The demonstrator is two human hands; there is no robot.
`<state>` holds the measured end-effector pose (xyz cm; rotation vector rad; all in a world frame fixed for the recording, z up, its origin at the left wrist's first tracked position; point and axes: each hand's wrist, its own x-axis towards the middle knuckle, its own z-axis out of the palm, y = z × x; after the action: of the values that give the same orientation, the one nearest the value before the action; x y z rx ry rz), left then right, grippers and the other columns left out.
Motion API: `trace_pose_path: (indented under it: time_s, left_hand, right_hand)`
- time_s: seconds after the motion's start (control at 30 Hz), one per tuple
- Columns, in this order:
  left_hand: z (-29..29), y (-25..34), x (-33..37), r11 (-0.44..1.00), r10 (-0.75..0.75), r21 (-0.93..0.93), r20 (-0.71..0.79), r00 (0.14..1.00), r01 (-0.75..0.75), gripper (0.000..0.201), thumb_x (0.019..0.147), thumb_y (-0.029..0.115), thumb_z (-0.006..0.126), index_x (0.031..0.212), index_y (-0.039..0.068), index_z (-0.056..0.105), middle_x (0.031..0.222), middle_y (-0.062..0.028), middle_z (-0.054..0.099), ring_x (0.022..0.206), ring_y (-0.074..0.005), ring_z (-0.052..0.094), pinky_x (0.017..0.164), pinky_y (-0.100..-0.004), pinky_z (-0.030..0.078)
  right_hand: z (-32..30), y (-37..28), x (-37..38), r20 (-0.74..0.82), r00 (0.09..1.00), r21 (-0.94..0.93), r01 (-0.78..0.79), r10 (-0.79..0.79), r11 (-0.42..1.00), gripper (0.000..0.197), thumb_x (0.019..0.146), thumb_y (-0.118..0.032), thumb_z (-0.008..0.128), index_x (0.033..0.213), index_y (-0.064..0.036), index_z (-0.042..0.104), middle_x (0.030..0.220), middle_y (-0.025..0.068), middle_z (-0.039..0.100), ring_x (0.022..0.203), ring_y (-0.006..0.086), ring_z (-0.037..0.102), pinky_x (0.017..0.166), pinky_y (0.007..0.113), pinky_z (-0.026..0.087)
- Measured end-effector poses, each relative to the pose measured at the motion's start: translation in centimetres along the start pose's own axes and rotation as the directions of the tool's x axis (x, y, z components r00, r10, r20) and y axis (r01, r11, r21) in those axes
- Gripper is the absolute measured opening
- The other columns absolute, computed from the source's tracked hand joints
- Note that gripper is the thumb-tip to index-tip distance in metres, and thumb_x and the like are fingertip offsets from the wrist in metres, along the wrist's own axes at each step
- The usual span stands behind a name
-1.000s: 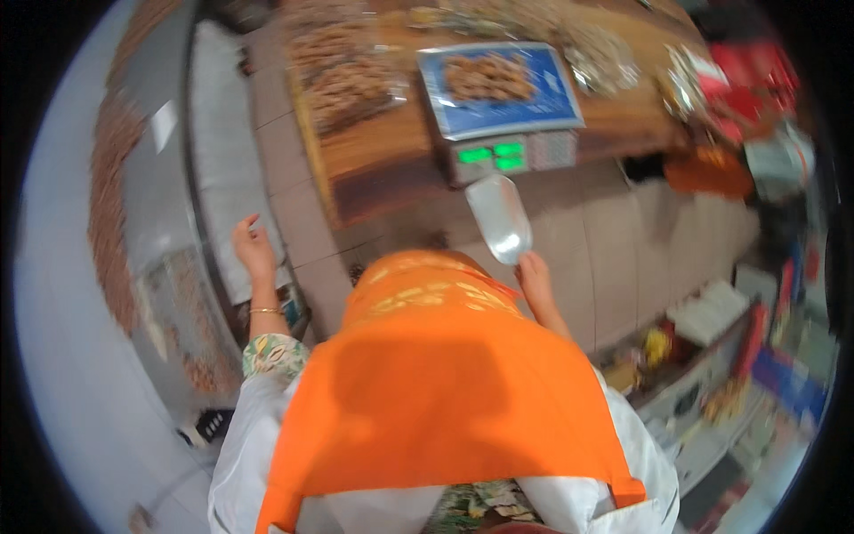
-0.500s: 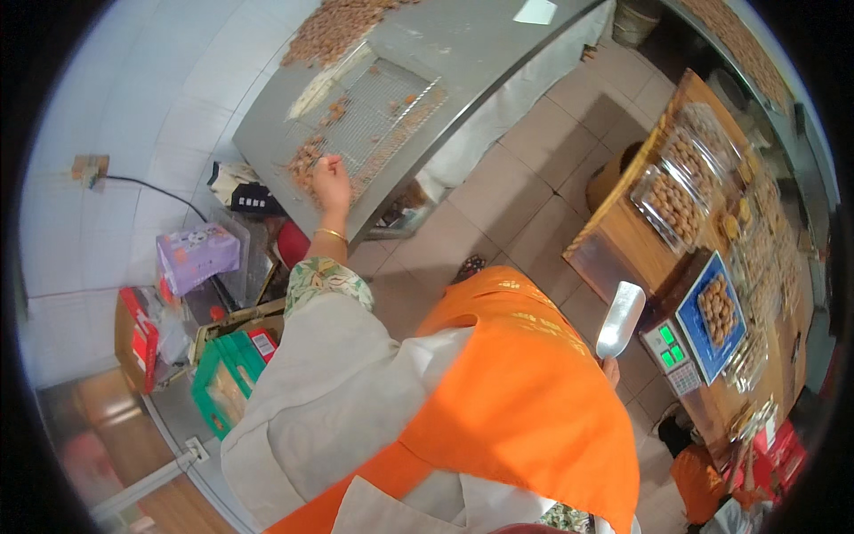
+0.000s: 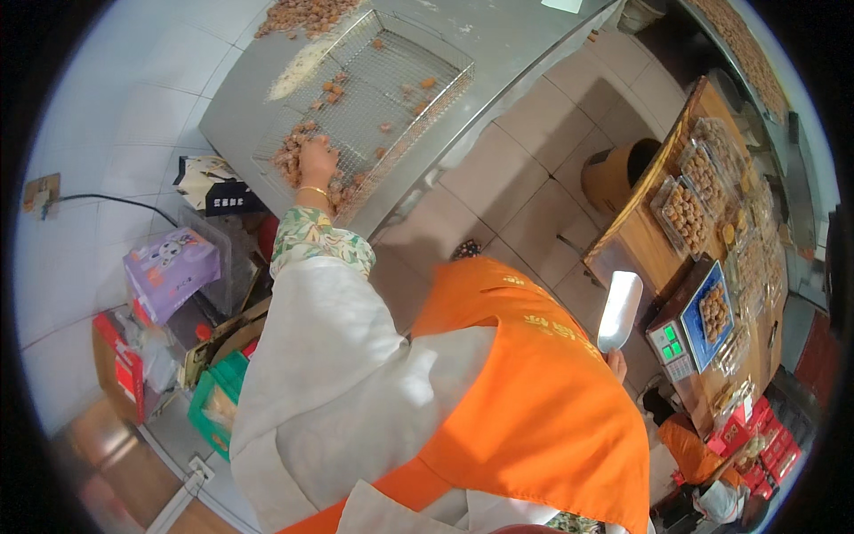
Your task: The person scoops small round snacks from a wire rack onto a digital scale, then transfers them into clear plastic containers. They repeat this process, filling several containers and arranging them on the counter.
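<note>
My left hand (image 3: 318, 160) is down at the near left end of a wire mesh basket (image 3: 418, 36), among a heap of brown nut-like pieces (image 3: 290, 158). Its fingers look curled inward, and whatever lies in them is hidden. A gold bangle circles that wrist. More pieces are scattered over the mesh. At my right side, my right hand (image 3: 616, 363) grips a shiny metal scoop (image 3: 621, 310) by its handle. The scoop points away from me beside the wooden table, and its bowl looks bare.
The basket rests on a grey metal table (image 3: 240, 98), with a bigger pile of pieces (image 3: 307, 15) behind. On the wooden table (image 3: 623, 249) at right stand a digital scale (image 3: 667, 343) with a filled tray (image 3: 714, 313) and several clear boxes of nuts (image 3: 683, 215). Boxes and a purple package (image 3: 173, 267) crowd the left.
My left hand has lowered into the pieces, a little left of before. The view has shifted, bringing the basket closer. The scoop stays in my right hand.
</note>
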<state>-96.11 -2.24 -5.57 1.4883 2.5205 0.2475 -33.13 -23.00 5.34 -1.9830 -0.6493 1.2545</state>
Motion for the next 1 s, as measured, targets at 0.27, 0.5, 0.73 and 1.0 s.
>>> trace_pose_path:
  time_s: [0.27, 0.5, 0.73, 1.0]
  left_hand:
    - [-1.0, 1.5, 1.6, 0.970, -0.081, 0.244, 0.231, 0.970, 0.023, 0.042, 0.070, 0.018, 0.065, 0.108, 0.002, 0.055, 0.104, -0.0195, 0.057, 0.096, -0.0316, 0.055, 0.082, -0.0388, 0.046]
    - [-0.5, 3.5, 1.8, 0.990, -0.082, 0.122, 0.122, 0.989, 0.067, 0.017, 0.076, 0.011, 0.058, 0.092, 0.005, 0.056, 0.096, -0.0169, 0.054, 0.090, -0.0330, 0.053, 0.080, -0.0414, 0.044]
    - [0.0, 6.7, 2.7, 0.940, 0.339, -0.089, 0.133, 0.931, -0.329, 0.016, 0.073, 0.009, 0.059, 0.088, 0.006, 0.054, 0.095, -0.0144, 0.053, 0.092, -0.0325, 0.051, 0.080, -0.0393, 0.043]
    - [3.6, 8.4, 3.3, 0.863, 0.500, -0.141, 0.112, 0.859, -0.484, 0.018, 0.073, 0.010, 0.057, 0.089, 0.003, 0.055, 0.085, -0.0191, 0.056, 0.085, -0.0352, 0.053, 0.074, -0.0427, 0.043]
  right_hand:
    - [1.1, 0.0, -1.2, -0.042, 0.998, -0.010, -0.050, 0.049, 0.999, 0.028, 0.088, -0.021, 0.043, 0.064, -0.0081, 0.040, 0.053, -0.0039, 0.033, 0.046, 0.0060, 0.028, 0.042, 0.024, 0.022]
    - [2.8, -0.6, -1.9, -0.061, 0.998, -0.034, 0.000, -0.002, 0.999, 0.028, 0.088, -0.020, 0.043, 0.063, -0.0083, 0.040, 0.053, -0.0039, 0.034, 0.047, 0.0057, 0.029, 0.043, 0.024, 0.022]
    - [2.9, -0.2, -2.0, -0.027, 0.997, -0.160, 0.072, -0.077, 0.984, 0.025, 0.088, -0.019, 0.043, 0.066, -0.0075, 0.042, 0.054, -0.0038, 0.035, 0.046, 0.0060, 0.029, 0.042, 0.024, 0.022]
    - [5.0, -2.9, -4.2, -0.136, 0.985, -0.099, -0.123, 0.109, 0.987, 0.024, 0.087, -0.022, 0.043, 0.070, -0.0046, 0.047, 0.056, -0.0019, 0.038, 0.051, 0.0074, 0.034, 0.046, 0.024, 0.028]
